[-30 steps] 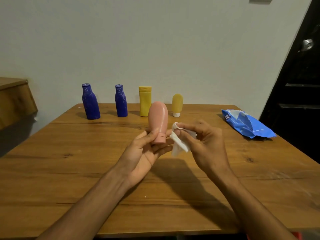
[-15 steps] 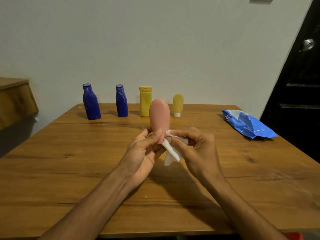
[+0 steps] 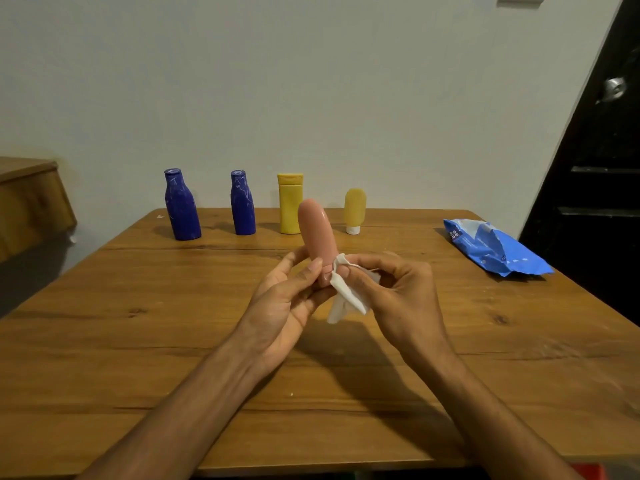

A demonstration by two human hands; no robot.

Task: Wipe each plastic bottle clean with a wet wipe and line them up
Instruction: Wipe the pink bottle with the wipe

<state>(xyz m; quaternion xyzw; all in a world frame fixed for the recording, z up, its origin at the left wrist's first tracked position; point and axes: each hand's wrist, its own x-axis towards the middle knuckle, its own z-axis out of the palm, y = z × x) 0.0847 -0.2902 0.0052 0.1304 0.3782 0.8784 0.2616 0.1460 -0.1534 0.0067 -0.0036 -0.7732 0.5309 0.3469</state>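
My left hand (image 3: 287,299) grips the cap end of a pink plastic bottle (image 3: 317,230), held upside down above the table's middle and tilted slightly left. My right hand (image 3: 398,292) pinches a crumpled white wet wipe (image 3: 346,296) against the bottle's lower right side. Along the far edge stand a tall blue bottle (image 3: 181,206), a smaller blue bottle (image 3: 242,204), a yellow bottle (image 3: 290,204) and a small amber tube (image 3: 355,209) on its white cap, all upright in a row.
The wooden table (image 3: 138,341) fills the view. A blue wet-wipe pack (image 3: 495,251) lies at the far right, near the edge. A dark door (image 3: 595,168) stands to the right, a wooden ledge (image 3: 31,202) to the left.
Both hands have shifted slightly toward me and lower. The wipe has moved closer onto the pink bottle's neck, and the bottle has tipped a little to the left.
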